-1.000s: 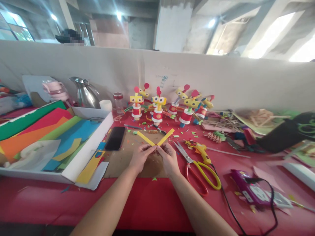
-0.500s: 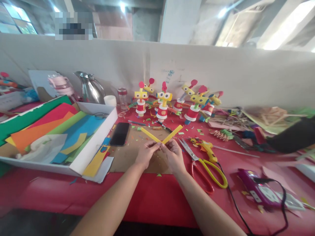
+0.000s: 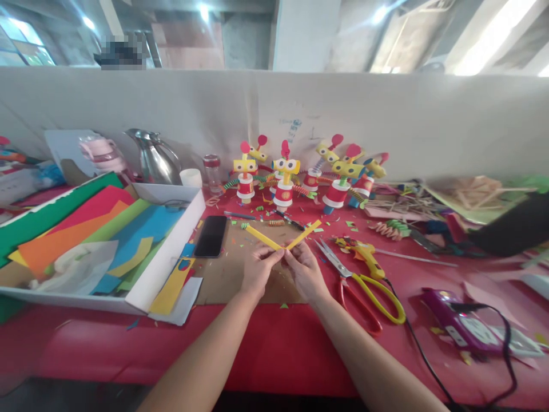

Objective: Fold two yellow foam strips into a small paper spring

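Two yellow paper strips meet in a V above the brown board point(image 3: 240, 280). My left hand point(image 3: 259, 268) pinches the lower end of the left yellow strip point(image 3: 262, 236). My right hand point(image 3: 305, 269) pinches the end of the right yellow strip point(image 3: 305, 233), close against the left fingertips. Whether the strips are joined at the point of the V is hidden by my fingers. Behind them lie small coiled paper springs point(image 3: 277, 223) and scraps. Several paper robot figures point(image 3: 285, 186) with yellow heads and red bodies stand against the wall.
Scissors point(image 3: 343, 272) and a yellow glue gun point(image 3: 366, 260) lie on the right, near a purple corded device point(image 3: 465, 326). On the left are a phone point(image 3: 211, 236) and a white box point(image 3: 169, 252) of coloured paper. A metal jug point(image 3: 155, 160) stands behind.
The V of yellow strips has opened slightly, and its ends no longer cross as clearly at my fingertips. Both hands keep their pinch. The camera view has shifted a little.
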Action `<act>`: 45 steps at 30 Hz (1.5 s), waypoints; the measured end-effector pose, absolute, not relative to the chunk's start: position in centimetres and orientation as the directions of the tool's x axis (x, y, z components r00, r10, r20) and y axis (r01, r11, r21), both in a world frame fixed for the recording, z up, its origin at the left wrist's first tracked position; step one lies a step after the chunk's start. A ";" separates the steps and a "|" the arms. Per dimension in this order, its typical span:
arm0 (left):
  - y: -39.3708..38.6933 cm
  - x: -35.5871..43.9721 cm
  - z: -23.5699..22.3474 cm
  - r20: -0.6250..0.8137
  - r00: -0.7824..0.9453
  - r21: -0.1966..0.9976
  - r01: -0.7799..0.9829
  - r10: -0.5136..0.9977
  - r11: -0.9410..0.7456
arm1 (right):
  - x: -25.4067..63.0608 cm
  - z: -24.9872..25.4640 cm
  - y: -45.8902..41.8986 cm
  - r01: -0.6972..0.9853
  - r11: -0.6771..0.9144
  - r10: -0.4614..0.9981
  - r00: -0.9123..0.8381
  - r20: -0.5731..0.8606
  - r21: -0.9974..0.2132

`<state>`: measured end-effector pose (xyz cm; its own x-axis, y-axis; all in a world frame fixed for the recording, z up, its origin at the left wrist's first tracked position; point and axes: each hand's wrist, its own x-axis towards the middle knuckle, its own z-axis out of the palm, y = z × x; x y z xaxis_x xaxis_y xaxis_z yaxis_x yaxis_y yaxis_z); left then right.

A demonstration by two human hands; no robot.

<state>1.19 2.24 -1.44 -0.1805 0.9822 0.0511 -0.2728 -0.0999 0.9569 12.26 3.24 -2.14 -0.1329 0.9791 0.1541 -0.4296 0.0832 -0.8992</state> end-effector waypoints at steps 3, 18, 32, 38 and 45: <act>1.7 1.5 -0.7 -0.002 -0.182 0.988 -0.150 0.983 -0.026 | 12.4 -2.3 3.3 -0.354 0.139 0.979 -0.095 0.183 -0.925; 2.9 -1.0 -1.2 0.113 0.123 0.986 -0.135 0.986 -0.096 | 12.5 -1.1 2.9 -0.415 0.000 0.997 -0.075 0.034 -0.910; 3.9 -1.4 -2.0 0.112 0.008 0.958 -0.268 0.994 -0.106 | 10.1 -0.6 3.3 -0.398 0.090 0.996 0.037 0.082 -0.913; 3.7 -1.8 -2.0 0.048 -0.024 0.986 -0.161 0.999 -0.051 | 10.6 -1.3 3.1 -0.375 0.078 0.997 0.017 0.078 -0.924; 3.5 -2.3 -0.9 0.048 -0.019 0.986 -0.158 0.999 -0.050 | 10.9 -1.0 3.0 -0.371 0.049 0.997 -0.039 0.069 -0.927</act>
<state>-2.31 3.50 -0.91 -0.0194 0.9987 0.0475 -0.1579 -0.0500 0.9862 10.85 3.01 -1.04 -0.0387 0.9969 0.0686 -0.3712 0.0494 -0.9272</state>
